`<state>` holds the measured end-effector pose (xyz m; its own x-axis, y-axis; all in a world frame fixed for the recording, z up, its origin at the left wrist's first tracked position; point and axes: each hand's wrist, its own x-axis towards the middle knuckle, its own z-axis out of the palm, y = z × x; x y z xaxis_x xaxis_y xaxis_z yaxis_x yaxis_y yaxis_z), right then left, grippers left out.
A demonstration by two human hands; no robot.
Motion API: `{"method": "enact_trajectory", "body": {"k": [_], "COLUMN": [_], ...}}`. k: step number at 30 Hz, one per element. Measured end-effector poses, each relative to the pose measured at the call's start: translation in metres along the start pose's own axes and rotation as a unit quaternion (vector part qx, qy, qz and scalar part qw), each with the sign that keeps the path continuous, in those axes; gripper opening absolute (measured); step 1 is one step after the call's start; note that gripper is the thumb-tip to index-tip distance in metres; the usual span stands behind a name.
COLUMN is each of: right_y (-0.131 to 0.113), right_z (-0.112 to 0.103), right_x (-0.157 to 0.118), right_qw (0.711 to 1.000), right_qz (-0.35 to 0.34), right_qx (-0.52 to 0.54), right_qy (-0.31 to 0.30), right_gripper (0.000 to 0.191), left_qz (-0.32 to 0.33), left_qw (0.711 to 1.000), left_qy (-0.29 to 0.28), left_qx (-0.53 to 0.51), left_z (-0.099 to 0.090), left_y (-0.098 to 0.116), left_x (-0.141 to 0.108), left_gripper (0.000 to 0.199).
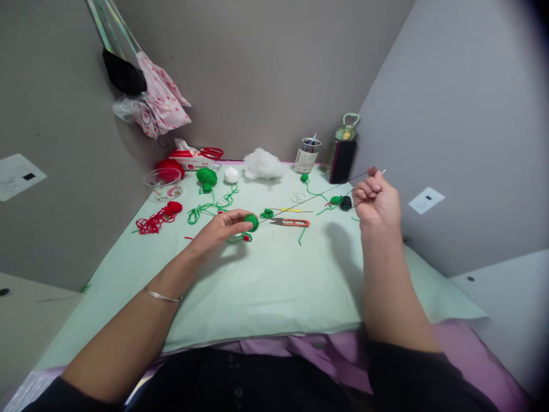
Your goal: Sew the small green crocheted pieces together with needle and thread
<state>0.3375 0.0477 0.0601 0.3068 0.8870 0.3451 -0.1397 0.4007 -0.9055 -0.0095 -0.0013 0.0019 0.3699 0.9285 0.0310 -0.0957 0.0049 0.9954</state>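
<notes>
My left hand (225, 226) pinches a small round green crocheted piece (251, 222) between thumb and fingers, above the table. A thin dark thread (317, 195) runs taut from this piece up to my right hand (373, 197). That hand is raised at the right, its fingers closed on the thread. A small pale sliver sticks out at its fingertips, too small to name. Under my left hand lies a bit of green and red crochet (246, 236). Close by are orange-handled thread snips (291, 222), a yellow crochet hook (291, 210) and a small green crocheted bit (266, 213).
Red yarn (150, 222), a green yarn ball (207, 177), a white ball (231, 175) and fluffy stuffing (262, 165) lie farther back. A pen tin (306, 157), a phone (343, 162) and a black thread spool (345, 203) are at the right. Grey partitions (266, 74) enclose the table.
</notes>
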Motion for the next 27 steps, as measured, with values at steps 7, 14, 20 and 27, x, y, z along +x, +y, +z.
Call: {"method": "enact_trajectory", "body": {"k": [7, 14, 20, 27], "right_y": [0.014, 0.02, 0.003, 0.009], "right_z": [0.019, 0.039, 0.073, 0.09], "right_x": [-0.02, -0.035, -0.078, -0.106], "right_qw": [0.96, 0.857, 0.888, 0.842], "right_qz": [0.014, 0.003, -0.045, -0.256], "right_qx": [-0.245, -0.443, -0.303, -0.365], "right_qy": [-0.132, -0.264, -0.343, -0.304], "right_gripper": [0.025, 0.03, 0.026, 0.013], "left_qz": [-0.032, -0.021, -0.007, -0.003], "left_qw": [0.996, 0.995, 0.998, 0.999], "left_qy": [-0.01, -0.042, -0.011, 0.006], "left_qx": [-0.078, -0.089, -0.062, -0.053], "left_z": [-0.001, 0.0, 0.001, 0.003], "left_y": [-0.001, 0.003, 0.0, 0.001], "left_x": [-0.002, -0.004, -0.004, -0.004], "left_gripper": [0.029, 0.036, 0.037, 0.034]}}
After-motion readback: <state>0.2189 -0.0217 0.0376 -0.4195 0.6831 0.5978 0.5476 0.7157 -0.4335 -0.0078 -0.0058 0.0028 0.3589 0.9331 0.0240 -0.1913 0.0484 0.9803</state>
